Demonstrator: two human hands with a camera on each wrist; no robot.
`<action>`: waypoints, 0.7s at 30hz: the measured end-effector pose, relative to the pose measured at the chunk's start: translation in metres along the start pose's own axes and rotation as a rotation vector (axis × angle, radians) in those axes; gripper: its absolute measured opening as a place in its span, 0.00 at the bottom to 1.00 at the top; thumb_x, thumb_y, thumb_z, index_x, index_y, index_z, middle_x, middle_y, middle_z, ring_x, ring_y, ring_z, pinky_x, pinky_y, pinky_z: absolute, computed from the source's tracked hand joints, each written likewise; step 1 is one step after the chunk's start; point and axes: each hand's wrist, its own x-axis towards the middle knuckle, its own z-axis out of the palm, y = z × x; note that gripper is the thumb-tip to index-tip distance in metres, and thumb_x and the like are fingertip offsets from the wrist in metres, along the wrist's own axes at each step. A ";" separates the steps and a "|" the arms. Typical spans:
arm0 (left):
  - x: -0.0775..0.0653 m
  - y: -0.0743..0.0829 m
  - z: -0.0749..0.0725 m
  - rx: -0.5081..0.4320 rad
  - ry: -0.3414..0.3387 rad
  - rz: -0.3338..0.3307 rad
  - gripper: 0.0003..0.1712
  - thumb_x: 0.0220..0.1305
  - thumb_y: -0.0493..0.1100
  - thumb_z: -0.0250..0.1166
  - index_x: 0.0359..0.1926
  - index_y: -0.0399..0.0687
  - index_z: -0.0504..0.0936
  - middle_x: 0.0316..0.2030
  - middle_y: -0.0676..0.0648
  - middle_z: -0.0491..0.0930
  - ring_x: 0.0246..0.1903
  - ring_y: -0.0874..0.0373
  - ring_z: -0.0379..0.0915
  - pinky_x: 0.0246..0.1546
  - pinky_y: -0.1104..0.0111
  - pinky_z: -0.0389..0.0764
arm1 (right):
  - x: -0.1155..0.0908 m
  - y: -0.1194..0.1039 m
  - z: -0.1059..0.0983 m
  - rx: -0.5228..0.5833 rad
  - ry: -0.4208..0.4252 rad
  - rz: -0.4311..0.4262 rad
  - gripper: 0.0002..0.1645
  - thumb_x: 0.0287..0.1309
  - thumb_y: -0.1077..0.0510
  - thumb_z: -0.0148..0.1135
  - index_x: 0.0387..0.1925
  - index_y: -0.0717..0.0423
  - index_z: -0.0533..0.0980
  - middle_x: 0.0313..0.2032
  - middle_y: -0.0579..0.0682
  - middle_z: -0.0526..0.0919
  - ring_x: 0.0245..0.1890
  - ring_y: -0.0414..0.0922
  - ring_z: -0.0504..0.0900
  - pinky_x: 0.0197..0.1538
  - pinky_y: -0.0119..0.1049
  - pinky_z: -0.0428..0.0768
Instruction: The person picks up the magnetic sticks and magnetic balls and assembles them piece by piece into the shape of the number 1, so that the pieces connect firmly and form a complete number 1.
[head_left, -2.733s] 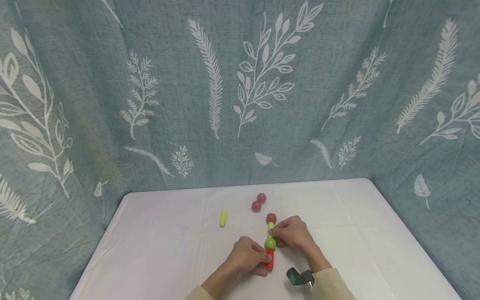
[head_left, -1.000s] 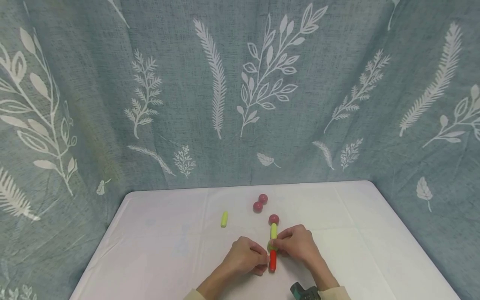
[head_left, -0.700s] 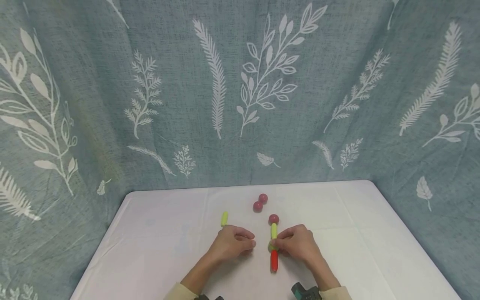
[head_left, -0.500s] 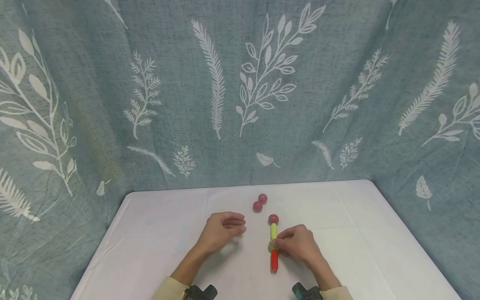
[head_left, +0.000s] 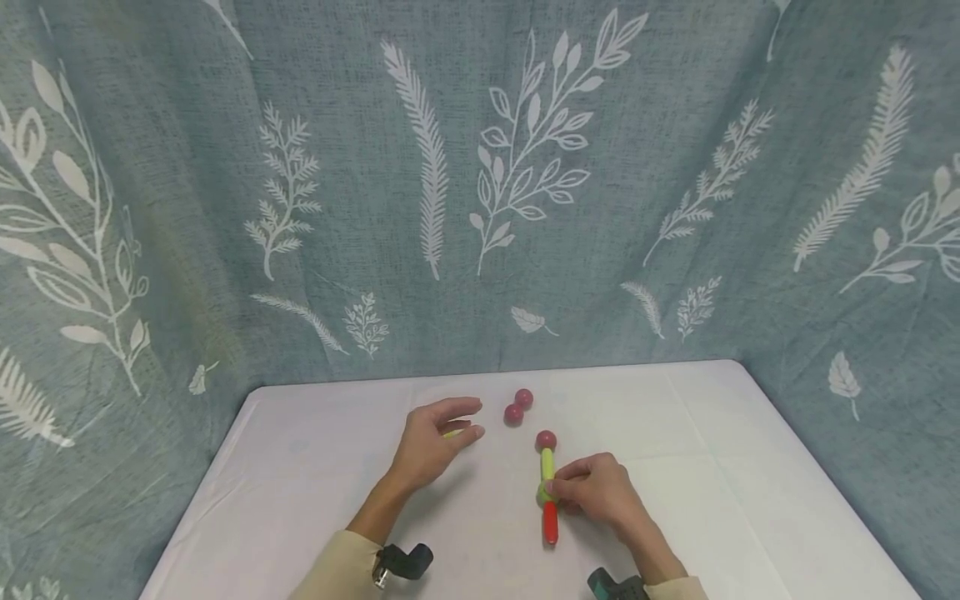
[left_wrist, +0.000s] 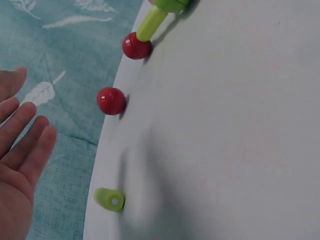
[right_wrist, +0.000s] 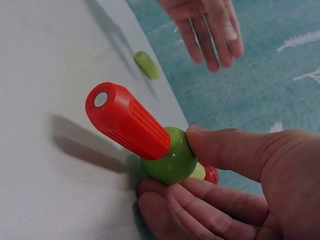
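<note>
The right hand (head_left: 598, 492) is grasping a green ball (right_wrist: 172, 162) between thumb and fingers, at the near part of the surface (head_left: 315, 500), right of centre. The ball forms part of a straight row running from near to far: a red stick (head_left: 551, 523) meets it on the near side, a light green stick (head_left: 547, 463) on the far side, and a red ball (head_left: 546, 439) touches the far end of that light green stick. The red stick is grooved along its length, with a pale disc in its near end; its shadow falls on the surface. The left hand (head_left: 427, 442) is unclenched, fingers extended and thumb apart, above the surface to the far left of the row. A loose green stick (left_wrist: 107, 199) lies on the surface beneath it, mostly hidden in the head view; both wrist views show hand and stick apart. One end of the loose stick also carries a pale disc. Two loose red balls, one farther (head_left: 523, 398) and one nearer (head_left: 513, 415), lie close together beyond the row, slightly left of it. Around the far edge of the surface hangs a blue-green curtain (head_left: 337, 167) printed with white leaves.
</note>
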 end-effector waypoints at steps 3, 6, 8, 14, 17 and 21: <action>0.007 -0.003 0.008 0.004 -0.003 0.025 0.23 0.67 0.34 0.78 0.61 0.42 0.88 0.61 0.41 0.89 0.62 0.37 0.86 0.64 0.54 0.86 | 0.000 0.001 0.000 0.005 0.001 0.003 0.13 0.59 0.55 0.81 0.41 0.60 0.90 0.30 0.48 0.92 0.29 0.43 0.89 0.39 0.38 0.90; 0.014 -0.006 0.015 0.021 -0.007 0.034 0.23 0.67 0.34 0.78 0.62 0.43 0.88 0.61 0.42 0.89 0.62 0.38 0.86 0.64 0.54 0.86 | 0.001 0.001 0.001 0.006 0.003 0.006 0.13 0.59 0.55 0.81 0.41 0.60 0.90 0.31 0.48 0.92 0.29 0.43 0.89 0.40 0.39 0.91; 0.018 -0.007 0.019 0.041 -0.010 0.029 0.23 0.67 0.35 0.78 0.62 0.43 0.89 0.61 0.42 0.89 0.61 0.38 0.87 0.64 0.54 0.86 | 0.001 0.001 0.001 0.006 0.003 0.009 0.13 0.59 0.55 0.81 0.41 0.60 0.90 0.31 0.48 0.92 0.30 0.43 0.89 0.40 0.39 0.91; 0.029 -0.012 0.032 0.067 -0.027 0.023 0.23 0.67 0.35 0.77 0.62 0.40 0.88 0.62 0.40 0.88 0.61 0.39 0.87 0.63 0.50 0.87 | 0.001 0.001 0.001 0.006 -0.002 0.014 0.14 0.59 0.54 0.81 0.41 0.59 0.90 0.32 0.48 0.92 0.30 0.43 0.89 0.40 0.39 0.91; 0.034 -0.014 0.039 0.092 -0.036 0.001 0.23 0.68 0.36 0.77 0.63 0.40 0.87 0.62 0.41 0.88 0.62 0.40 0.87 0.62 0.50 0.87 | 0.001 0.001 0.000 0.002 -0.004 0.010 0.13 0.60 0.54 0.81 0.41 0.59 0.90 0.31 0.47 0.92 0.30 0.43 0.89 0.40 0.39 0.91; 0.038 -0.016 0.046 0.120 -0.052 -0.061 0.23 0.69 0.38 0.76 0.64 0.43 0.87 0.64 0.43 0.87 0.64 0.42 0.85 0.63 0.51 0.87 | 0.001 0.000 -0.001 -0.008 -0.006 -0.005 0.13 0.59 0.54 0.82 0.40 0.59 0.90 0.30 0.47 0.92 0.29 0.42 0.89 0.40 0.39 0.91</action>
